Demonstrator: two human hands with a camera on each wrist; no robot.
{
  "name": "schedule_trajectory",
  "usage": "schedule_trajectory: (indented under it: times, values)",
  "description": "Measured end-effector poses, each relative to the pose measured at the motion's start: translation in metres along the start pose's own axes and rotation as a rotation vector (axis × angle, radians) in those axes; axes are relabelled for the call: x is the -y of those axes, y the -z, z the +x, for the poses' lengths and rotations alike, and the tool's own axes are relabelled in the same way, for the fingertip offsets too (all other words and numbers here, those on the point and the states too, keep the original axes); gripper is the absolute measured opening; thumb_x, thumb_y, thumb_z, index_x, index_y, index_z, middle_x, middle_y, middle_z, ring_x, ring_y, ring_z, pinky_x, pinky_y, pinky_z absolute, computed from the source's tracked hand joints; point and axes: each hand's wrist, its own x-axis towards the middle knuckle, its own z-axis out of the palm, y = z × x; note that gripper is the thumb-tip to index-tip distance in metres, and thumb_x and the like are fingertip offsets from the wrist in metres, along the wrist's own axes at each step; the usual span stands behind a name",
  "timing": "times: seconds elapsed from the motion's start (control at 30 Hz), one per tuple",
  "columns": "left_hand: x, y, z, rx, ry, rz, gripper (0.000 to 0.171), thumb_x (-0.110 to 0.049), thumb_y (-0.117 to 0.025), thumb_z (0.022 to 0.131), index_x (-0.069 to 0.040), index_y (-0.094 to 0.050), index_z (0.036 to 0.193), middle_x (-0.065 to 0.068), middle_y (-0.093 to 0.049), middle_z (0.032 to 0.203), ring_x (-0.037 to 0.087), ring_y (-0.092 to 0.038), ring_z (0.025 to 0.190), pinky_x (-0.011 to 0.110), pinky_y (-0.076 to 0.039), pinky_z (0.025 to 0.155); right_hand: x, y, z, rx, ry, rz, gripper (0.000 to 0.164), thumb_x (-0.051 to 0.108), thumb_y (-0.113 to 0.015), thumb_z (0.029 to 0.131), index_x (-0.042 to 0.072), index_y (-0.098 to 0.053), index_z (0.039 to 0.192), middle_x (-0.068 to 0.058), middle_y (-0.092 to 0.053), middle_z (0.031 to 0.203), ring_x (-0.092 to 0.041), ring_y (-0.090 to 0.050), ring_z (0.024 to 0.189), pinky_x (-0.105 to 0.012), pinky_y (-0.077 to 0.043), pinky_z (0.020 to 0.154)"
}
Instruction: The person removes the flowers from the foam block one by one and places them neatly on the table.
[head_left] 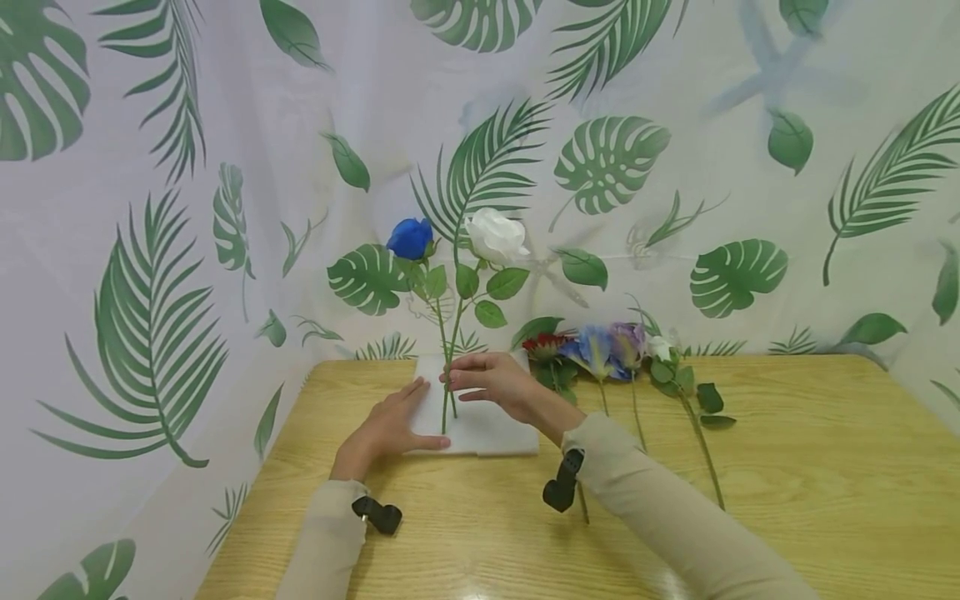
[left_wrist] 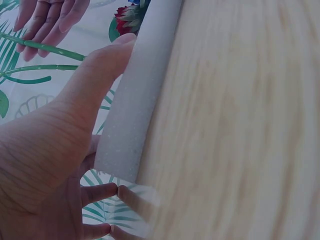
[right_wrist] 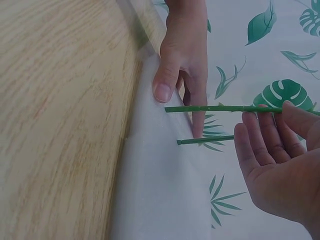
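Observation:
A white foam slab [head_left: 495, 429] lies on the table, with my left hand [head_left: 386, 425] resting on its left side. The left thumb, spread wide, touches the slab near its front edge [left_wrist: 137, 100]. My right hand [head_left: 502, 385] pinches the green stem of a white rose [head_left: 497, 236] between thumb and fingertips. That stem's lower end [right_wrist: 172, 109] is at the slab close to the left thumb; whether it is sunk in, I cannot tell. A blue rose [head_left: 410, 240] stands upright beside it, its stem [right_wrist: 205, 141] crossing behind the white rose's and meeting the slab.
To the right on the wooden table [head_left: 810, 483] lie more artificial flowers: a red one [head_left: 544, 343], a blue iris-like one [head_left: 595, 350], a purple one [head_left: 628, 340] and a small white rose [head_left: 660, 348]. A leaf-printed curtain [head_left: 660, 75] hangs behind.

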Motion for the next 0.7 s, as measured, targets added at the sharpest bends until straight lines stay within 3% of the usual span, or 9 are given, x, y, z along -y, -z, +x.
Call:
schedule_trajectory:
  times: [0.33, 0.7]
  values:
    - [0.0004, 0.0034, 0.0006, 0.005, -0.005, 0.013, 0.113, -0.067, -0.075, 0.08, -0.01, -0.024, 0.163, 0.008, -0.018, 0.172, 0.041, -0.025, 0.155, 0.067, -0.025, 0.121, 0.0041, -0.0094, 0.0006, -0.018, 0.042, -0.049, 0.026, 0.009, -0.064, 0.1, -0.006, -0.066, 0.121, -0.02, -0.072, 0.122, -0.02, -0.071, 0.108, -0.047, -0.055, 0.103]
    - [-0.0007, 0.0027, -0.0016, 0.016, -0.011, -0.007, 0.112, -0.064, -0.077, 0.081, -0.01, -0.024, 0.163, 0.008, -0.019, 0.172, 0.041, -0.025, 0.155, 0.063, -0.026, 0.122, -0.0005, -0.0108, 0.0016, -0.021, 0.042, -0.053, 0.023, 0.011, -0.065, 0.1, -0.003, -0.066, 0.119, -0.015, -0.075, 0.115, -0.015, -0.072, 0.103, -0.05, -0.056, 0.102]
